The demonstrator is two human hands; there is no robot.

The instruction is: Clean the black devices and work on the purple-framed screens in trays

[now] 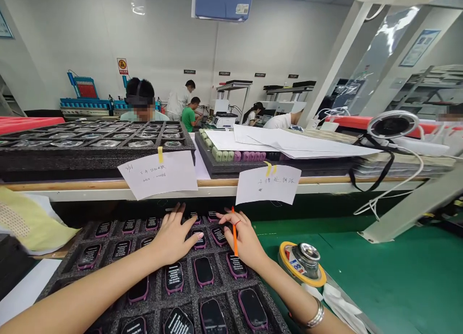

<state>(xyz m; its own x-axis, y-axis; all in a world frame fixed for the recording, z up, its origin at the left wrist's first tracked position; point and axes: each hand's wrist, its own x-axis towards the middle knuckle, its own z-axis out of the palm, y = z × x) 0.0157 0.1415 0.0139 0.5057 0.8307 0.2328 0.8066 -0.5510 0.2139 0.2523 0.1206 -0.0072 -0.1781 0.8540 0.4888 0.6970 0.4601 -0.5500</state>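
A black foam tray [226, 293] holds rows of smartwatch bodies with purple frames, several with white text on their screens. My left hand [177, 240] lies over the far rows with fingers spread, its thumb at the edge of a lit watch [199, 239]. Beside it, my right hand [241, 235] has an orange pen-like stick [235, 237] tucked between its fingers. The fingertips of that hand reach toward the watches in the far right corner, near a tilted watch [218, 235]. Whether they touch one is hard to see.
A shelf edge [213, 184] with paper notes runs just beyond the hands. Above it are stacked foam trays [97, 155] and loose paper sheets [275, 139]. On the green bench at right sits a yellow-rimmed round dispenser [303, 264] near white cloth [342, 305]. Co-workers sit farther back.
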